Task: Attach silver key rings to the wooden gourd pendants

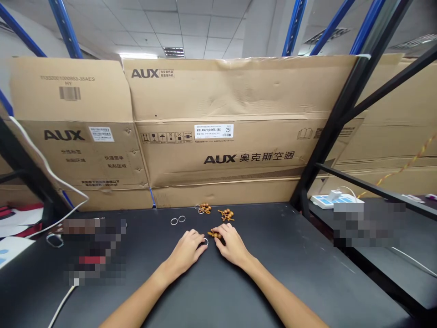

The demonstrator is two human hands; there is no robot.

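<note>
My left hand (pixel 189 248) is closed on a silver metal ring (pixel 205 241), whose edge shows between thumb and fingers. Just to the right, my right hand (pixel 230 243) pinches a small brown beaded pendant (pixel 214 234) with a gourd-like shape; the fingers cover part of it. A narrow gap of table separates the ring from the pendant. Beyond my right hand lies a small pile of similar brown pendants (pixel 226 214). Farther back, more brown pendants (pixel 205 207) lie together with rings among them. Two loose silver rings (pixel 178 220) rest beyond my left hand.
Cardboard boxes (pixel 218 100) stand as a wall behind the black table (pixel 273 282). A black metal frame (pixel 341 114) rises at the right, with a white power strip (pixel 336 200) past it. White cable (pixel 51 168) hangs at the left, near blurred items and a watch-like object (pixel 55 240).
</note>
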